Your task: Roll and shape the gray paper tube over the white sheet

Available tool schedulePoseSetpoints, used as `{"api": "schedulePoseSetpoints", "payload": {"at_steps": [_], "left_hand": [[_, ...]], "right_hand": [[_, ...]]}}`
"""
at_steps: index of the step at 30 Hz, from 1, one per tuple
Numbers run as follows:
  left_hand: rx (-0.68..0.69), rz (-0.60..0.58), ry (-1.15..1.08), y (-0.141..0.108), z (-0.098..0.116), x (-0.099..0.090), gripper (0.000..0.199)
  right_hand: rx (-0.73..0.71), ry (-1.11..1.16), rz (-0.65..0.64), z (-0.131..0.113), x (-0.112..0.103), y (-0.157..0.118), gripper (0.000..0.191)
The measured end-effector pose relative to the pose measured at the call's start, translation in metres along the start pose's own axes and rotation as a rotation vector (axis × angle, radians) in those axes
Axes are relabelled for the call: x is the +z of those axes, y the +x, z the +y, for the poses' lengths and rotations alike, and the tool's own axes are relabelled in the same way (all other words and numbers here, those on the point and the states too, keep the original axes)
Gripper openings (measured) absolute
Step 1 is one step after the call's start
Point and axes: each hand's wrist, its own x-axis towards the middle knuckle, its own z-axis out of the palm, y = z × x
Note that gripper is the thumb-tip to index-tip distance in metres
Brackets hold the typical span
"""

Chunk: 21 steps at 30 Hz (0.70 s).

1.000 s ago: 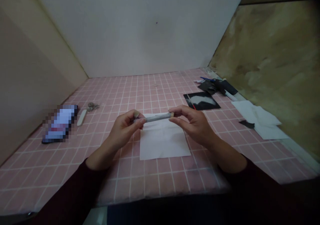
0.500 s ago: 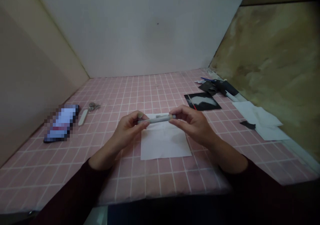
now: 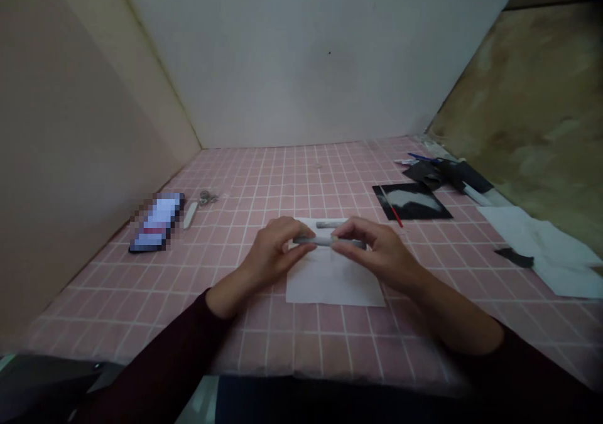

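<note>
A thin grey rod is held level over a white paper sheet. My left hand pinches its left part between thumb and fingers. Closer to its right end, my right hand grips the same rod, and a short piece sticks out behind the thumb and fingers. Just beyond it, a second short grey stick lies at the sheet's far edge, its right end close to my right fingers.
On the left are a phone, a white strip and small metal rings. To the right lie a black sheet with a red stick, dark scraps and white papers on the pink checked cloth.
The view has shifted, so the table things appear further right. My hands have come closer together along the rod, and its right end now sticks out past my right fingertips.
</note>
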Motion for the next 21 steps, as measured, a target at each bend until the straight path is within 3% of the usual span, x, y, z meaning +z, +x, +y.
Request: {"api": "schedulePoseSetpoints", "payload": {"at_steps": [3, 9, 13, 18, 21], "left_hand": [[-0.099, 0.096, -0.065, 0.0006, 0.0022, -0.0040, 0.012], [-0.281, -0.084, -0.291, 0.0018, 0.0004, -0.0029, 0.022], [-0.388, -0.052, -0.438, 0.0046, -0.0027, -0.0061, 0.032], [-0.492, -0.210, -0.614, 0.0043, -0.0029, -0.0058, 0.036], [-0.467, -0.161, -0.602, 0.0045, -0.0049, -0.0074, 0.036]], "right_hand": [[-0.007, 0.058, 0.108, -0.0014, -0.0034, 0.0002, 0.017], [-0.146, -0.201, 0.037, -0.0052, 0.0011, -0.0052, 0.015], [-0.173, -0.184, 0.151, -0.0056, -0.0033, -0.0058, 0.016], [-0.285, -0.299, 0.030, -0.0078, -0.0012, -0.0059, 0.014], [-0.243, -0.285, 0.098, -0.0088, -0.0020, -0.0060, 0.015]]}}
